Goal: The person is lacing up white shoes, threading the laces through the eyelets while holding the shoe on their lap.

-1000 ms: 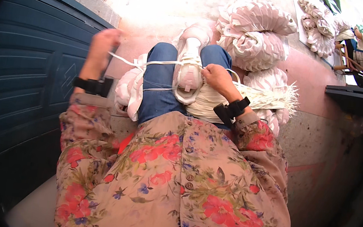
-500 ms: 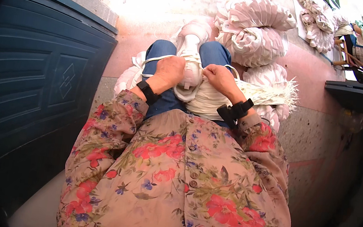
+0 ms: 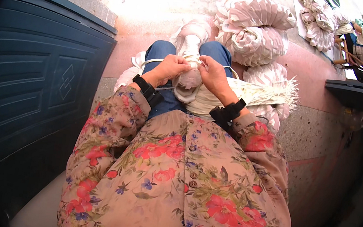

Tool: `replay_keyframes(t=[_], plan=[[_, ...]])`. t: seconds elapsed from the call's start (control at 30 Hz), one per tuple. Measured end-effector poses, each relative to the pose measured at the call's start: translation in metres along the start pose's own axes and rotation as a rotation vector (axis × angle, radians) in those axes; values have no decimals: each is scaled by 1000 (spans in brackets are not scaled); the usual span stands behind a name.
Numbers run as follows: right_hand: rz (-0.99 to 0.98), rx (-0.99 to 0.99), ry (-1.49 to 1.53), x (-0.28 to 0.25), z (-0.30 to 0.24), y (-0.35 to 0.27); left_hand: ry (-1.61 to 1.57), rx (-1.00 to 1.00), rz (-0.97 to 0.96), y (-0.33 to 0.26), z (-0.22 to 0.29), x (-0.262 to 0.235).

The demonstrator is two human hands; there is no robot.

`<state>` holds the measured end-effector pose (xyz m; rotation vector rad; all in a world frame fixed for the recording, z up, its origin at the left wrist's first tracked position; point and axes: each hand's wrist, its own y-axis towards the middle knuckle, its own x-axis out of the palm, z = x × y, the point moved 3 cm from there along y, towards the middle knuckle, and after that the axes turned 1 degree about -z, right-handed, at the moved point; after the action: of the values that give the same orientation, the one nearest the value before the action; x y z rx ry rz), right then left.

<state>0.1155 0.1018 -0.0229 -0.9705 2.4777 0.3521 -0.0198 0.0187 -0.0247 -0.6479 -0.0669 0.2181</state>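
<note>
The left hand (image 3: 169, 69) has come in from the side to meet the right hand (image 3: 213, 74), and both grips now pinch the white cord (image 3: 195, 60) over the knees.

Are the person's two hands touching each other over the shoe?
Touching: the head view shows the left hand and right hand meeting fingertip to fingertip above the shoe.

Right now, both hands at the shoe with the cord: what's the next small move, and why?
Probably draw the left hand outward to take up slack. Both hands meet at the white shoe, the right hand pinching beside it, and the white cord loops loose over the knee to the left. Whether a knot is formed under the fingers cannot be told.
</note>
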Motion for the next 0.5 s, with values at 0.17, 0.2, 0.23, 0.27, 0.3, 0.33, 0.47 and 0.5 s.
replay_keyframes(t=[0.17,0.2,0.23,0.27,0.3,0.33,0.47,0.5], plan=[[-128,111,-51,8,-2,-1,-246,-63,-98,3,-9,-5],[-123,122,-67,10,-2,-1,-246,-64,-98,3,-10,-5],[-118,133,-82,12,-1,-1,-226,-50,-88,4,-12,-4],[-117,130,-86,14,0,-1,-206,-31,-79,5,-12,-3],[-40,110,-11,14,0,-2,-207,-27,-80,6,-13,0],[37,88,65,12,0,-2,-47,75,-1,8,-10,2],[104,138,94,13,4,-2,454,400,217,3,-1,8],[105,130,81,14,8,-1,455,403,216,3,-3,9]])
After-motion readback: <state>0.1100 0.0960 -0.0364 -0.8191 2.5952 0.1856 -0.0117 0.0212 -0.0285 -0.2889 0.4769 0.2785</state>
